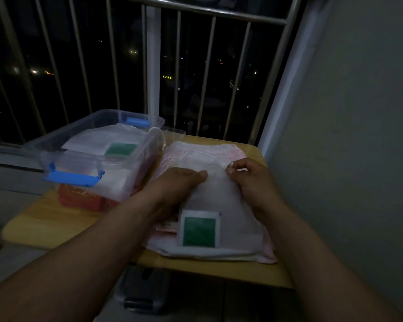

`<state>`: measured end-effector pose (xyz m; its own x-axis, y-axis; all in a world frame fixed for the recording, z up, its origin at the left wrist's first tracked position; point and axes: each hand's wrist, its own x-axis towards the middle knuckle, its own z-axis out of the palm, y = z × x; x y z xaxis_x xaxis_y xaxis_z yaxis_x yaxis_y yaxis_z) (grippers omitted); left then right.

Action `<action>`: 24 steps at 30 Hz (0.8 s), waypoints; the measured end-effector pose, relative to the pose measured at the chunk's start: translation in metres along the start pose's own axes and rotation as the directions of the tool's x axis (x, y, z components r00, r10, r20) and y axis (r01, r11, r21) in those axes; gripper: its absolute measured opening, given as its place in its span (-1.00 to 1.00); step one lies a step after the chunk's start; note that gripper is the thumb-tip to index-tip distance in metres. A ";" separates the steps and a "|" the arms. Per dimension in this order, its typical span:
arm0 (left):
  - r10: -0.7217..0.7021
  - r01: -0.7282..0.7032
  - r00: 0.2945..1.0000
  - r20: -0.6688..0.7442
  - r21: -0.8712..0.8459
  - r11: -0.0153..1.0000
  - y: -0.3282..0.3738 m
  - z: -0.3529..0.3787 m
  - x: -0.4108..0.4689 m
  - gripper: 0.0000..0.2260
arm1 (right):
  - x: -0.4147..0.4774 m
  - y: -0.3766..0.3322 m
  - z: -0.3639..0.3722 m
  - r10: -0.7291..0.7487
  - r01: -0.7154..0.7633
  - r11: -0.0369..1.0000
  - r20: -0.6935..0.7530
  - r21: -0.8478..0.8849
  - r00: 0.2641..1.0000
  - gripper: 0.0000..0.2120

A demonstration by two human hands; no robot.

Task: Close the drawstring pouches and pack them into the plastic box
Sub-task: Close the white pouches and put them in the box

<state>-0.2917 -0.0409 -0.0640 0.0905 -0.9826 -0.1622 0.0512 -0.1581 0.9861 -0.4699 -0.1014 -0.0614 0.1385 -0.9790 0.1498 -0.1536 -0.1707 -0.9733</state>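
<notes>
A white drawstring pouch (219, 201) with a green square patch lies on top of a stack of pale pink and white pouches (203, 154) on the small wooden table (56, 219). My left hand (179, 182) rests on the pouch's upper left part, thumb stretched toward the middle. My right hand (247, 175) pinches the pouch's top edge or its string at the right. The clear plastic box (130, 163) with blue latches stands to the left and holds another white pouch with a green patch (116, 145).
Something red (79, 201) sits under or behind the box's front wall. A metal window railing (196, 66) runs behind the table, and a grey wall (347, 135) stands close on the right. A dark object (142, 296) lies on the floor below the table.
</notes>
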 end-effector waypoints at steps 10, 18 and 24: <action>0.250 -0.243 0.929 -0.274 0.058 0.968 -0.004 -0.010 0.009 -0.74 | -0.018 -0.012 -0.010 0.225 -0.270 0.957 0.308 0.109 0.924 -0.80; 0.197 -0.179 0.960 -0.198 0.105 0.978 -0.004 -0.016 0.000 -0.75 | -0.020 -0.006 -0.009 0.072 -0.050 0.981 0.107 -0.189 0.992 -0.81; 0.060 -0.128 0.956 -0.287 -0.226 0.966 -0.006 -0.023 0.000 -0.63 | -0.004 -0.015 0.005 0.060 -0.058 0.998 0.052 -0.037 0.997 -0.82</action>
<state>-0.2689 -0.0374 -0.0703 0.3751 -0.9208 -0.1065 0.2624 -0.0046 0.9649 -0.4633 -0.0943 -0.0483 0.1794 -0.9804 0.0818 -0.1977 -0.1174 -0.9732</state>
